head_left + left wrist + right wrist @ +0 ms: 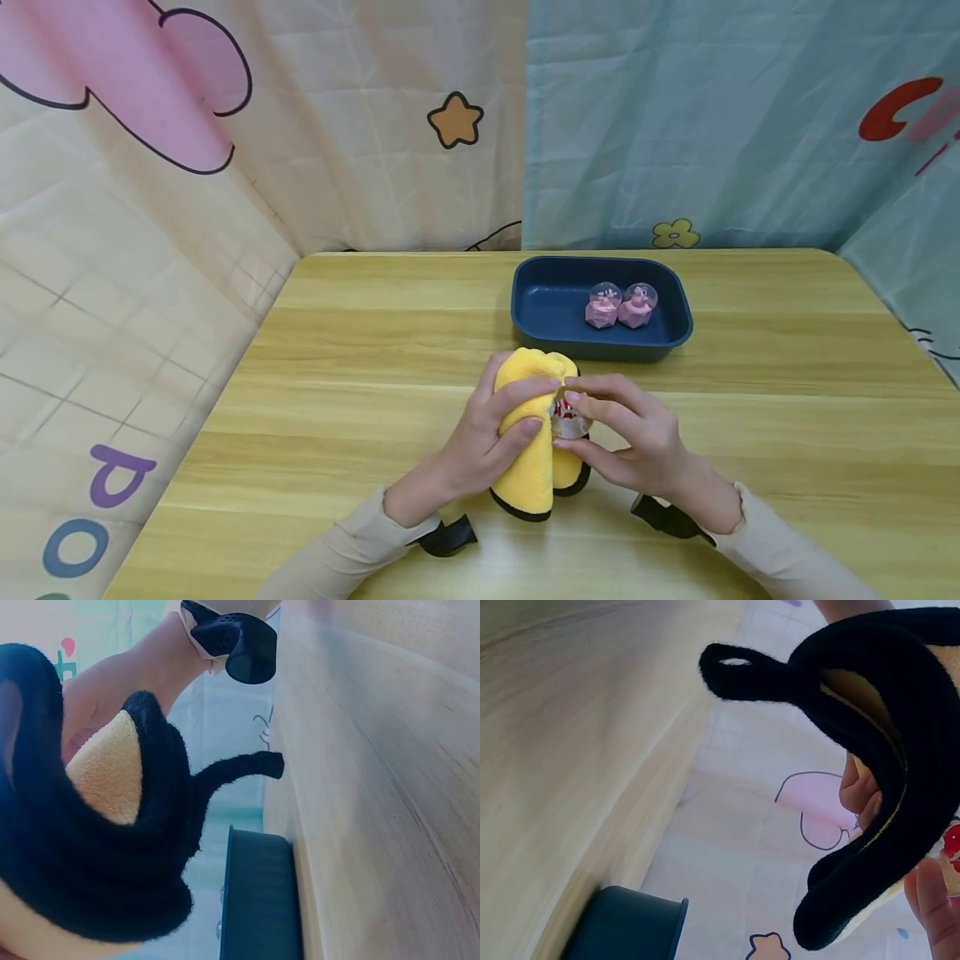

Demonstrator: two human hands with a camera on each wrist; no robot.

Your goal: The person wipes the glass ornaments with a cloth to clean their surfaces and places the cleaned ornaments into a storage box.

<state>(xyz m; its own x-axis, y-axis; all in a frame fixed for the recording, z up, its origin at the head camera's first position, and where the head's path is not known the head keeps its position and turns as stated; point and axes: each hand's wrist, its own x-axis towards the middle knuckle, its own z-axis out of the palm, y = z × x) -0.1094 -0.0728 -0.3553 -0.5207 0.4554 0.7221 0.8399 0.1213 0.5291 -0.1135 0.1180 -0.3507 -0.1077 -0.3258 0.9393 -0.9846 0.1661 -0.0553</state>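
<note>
My left hand [480, 429] grips a folded yellow cloth [525, 467] with black edging, held above the table. With thumb and fingertips, my right hand [637, 429] pinches a small clear globe [572, 421] that has red and white bits inside, against the cloth's right side. Part of the globe is hidden by the fingers and cloth. In the left wrist view the cloth's black edge [90, 877] fills the near side. A black hanging loop [742, 671] sticks out from it in the right wrist view.
A dark blue rectangular bin [551, 312] stands behind the hands at the table's back. Two pink-based globes [602, 308] sit side by side in its right part. The wooden table [360, 358] meets printed curtains [420, 192] at the back and sides.
</note>
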